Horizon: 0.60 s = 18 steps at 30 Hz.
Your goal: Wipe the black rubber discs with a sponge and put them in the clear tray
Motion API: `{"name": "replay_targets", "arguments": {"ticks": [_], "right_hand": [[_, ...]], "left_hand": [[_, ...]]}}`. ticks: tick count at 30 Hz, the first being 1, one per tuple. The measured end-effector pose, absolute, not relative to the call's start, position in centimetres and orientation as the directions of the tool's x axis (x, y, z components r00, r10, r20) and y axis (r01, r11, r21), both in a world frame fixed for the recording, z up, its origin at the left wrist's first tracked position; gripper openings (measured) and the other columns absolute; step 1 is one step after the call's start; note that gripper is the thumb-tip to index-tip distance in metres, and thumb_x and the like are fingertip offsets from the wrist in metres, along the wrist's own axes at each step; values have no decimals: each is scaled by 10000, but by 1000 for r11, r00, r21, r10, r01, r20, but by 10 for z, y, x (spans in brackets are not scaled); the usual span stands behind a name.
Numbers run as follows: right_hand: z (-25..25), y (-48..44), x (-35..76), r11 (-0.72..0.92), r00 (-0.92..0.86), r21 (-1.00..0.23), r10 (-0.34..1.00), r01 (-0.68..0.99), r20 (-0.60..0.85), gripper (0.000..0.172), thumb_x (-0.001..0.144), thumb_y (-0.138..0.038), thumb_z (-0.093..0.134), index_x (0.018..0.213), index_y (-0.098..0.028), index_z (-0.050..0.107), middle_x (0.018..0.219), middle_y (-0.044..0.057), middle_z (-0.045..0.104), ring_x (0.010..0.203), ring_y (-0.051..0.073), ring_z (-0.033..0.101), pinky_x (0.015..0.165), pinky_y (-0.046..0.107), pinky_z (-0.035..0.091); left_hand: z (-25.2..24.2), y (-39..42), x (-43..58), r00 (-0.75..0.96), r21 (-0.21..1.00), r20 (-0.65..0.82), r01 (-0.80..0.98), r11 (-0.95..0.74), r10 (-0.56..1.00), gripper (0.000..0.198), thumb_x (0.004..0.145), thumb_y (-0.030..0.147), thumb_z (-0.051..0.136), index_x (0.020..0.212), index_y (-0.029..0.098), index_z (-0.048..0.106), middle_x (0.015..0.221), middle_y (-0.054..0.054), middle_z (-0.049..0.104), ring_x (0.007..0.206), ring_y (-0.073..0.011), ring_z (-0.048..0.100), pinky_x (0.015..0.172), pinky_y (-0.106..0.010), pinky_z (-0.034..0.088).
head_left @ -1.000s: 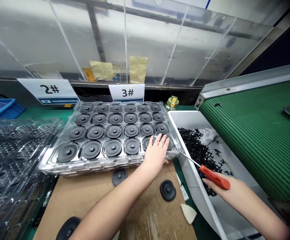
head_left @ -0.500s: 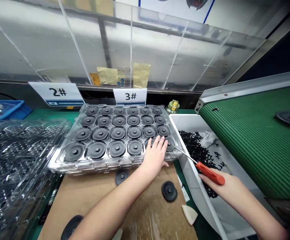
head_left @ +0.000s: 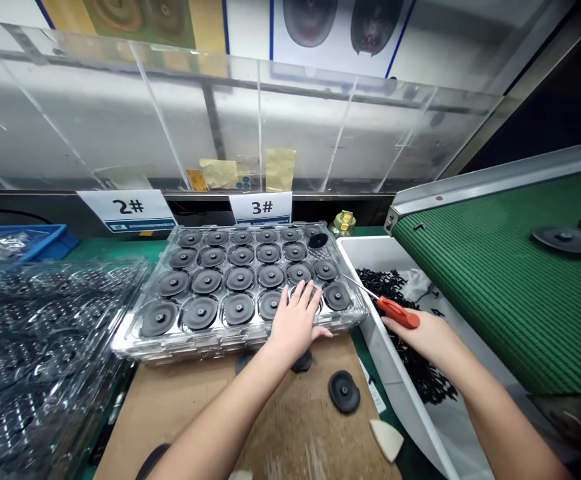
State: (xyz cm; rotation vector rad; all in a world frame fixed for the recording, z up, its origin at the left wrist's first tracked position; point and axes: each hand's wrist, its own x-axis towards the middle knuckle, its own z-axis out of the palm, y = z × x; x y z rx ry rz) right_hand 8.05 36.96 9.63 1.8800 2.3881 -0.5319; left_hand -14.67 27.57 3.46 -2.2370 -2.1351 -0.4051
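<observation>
My left hand [head_left: 295,323] lies palm down with fingers spread over the front row of a clear plastic tray [head_left: 135,337], right of its middle. It hides the pocket beneath it. Round black rubber-like discs [head_left: 201,312] with raised centres sit in the tray's pockets. In the second row from the back, at the right end, a darker disc [head_left: 317,240] looks tilted. My right hand [head_left: 423,333] is closed on a red-handled tool [head_left: 399,312] with a thin metal shaft. The shaft points left towards the tray's right edge; whether its tip touches anything is unclear.
A white bin [head_left: 370,248] of small black parts stands on the right, beside a green conveyor belt [head_left: 495,293] carrying a disc. Empty clear trays [head_left: 45,333] are stacked left. Loose discs [head_left: 344,391] and a pale wedge [head_left: 387,440] lie near me.
The view has tilted up slightly. My left hand has slid left, uncovering the front-right disc. The right-end disc in the second row from the back now looks tilted. My right hand still holds the tool.
</observation>
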Motion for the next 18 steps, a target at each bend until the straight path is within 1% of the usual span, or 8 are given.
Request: {"name": "replay_targets", "arguments": {"ticks": [5,9,11,13,15,18], "right_hand": [[95,371,74,222,-288,-263,925,939,-248,373,735,-531,493,914,-261,678,832,43,707,802,276,642,616,273,421],[94,364,76,229,-312,-308,915,924,-257,372,740,-536,484,895,-262,682,803,37,708,796,282,641,628,286,424],[94,360,80,221,-314,-334,914,916,-257,377,741,-542,480,881,-256,682,794,39,709,777,277,644,615,282,425],[95,357,84,205,-306,-359,918,911,-252,381,742,-544,479,874,-249,681,800,44,710,767,271,645,602,275,426],[96,355,87,186,-293,-382,924,905,-245,377,747,-538,475,872,-247,681,796,45,710,756,264,646,593,268,427],[95,354,90,156,-269,-414,935,897,-231,366,760,-521,466,883,-248,676,774,44,709,726,249,648,581,262,428]], "left_hand": [[35,274,-146,34,171,206,983,-70,978,759,754,657,362,1345,182,326,1437,-129,299,1328,-292,228,1051,-546,204],[41,273,-150,58,178,205,979,-96,977,702,782,618,366,1342,195,329,1440,-118,299,1331,-281,222,1051,-523,226],[47,281,-155,63,180,208,978,-101,976,623,824,561,349,1331,198,345,1426,-119,330,1329,-278,226,1045,-523,235],[54,297,-163,59,181,222,978,-101,973,513,869,467,351,1293,182,395,1386,-127,392,1321,-281,240,1041,-546,216],[60,323,-173,63,183,245,977,-110,967,409,881,363,402,1238,169,450,1335,-116,448,1299,-281,283,1034,-568,199],[63,370,-187,91,196,272,969,-148,958,380,855,301,478,1215,178,464,1304,-100,461,1228,-272,383,1005,-556,268]]}}
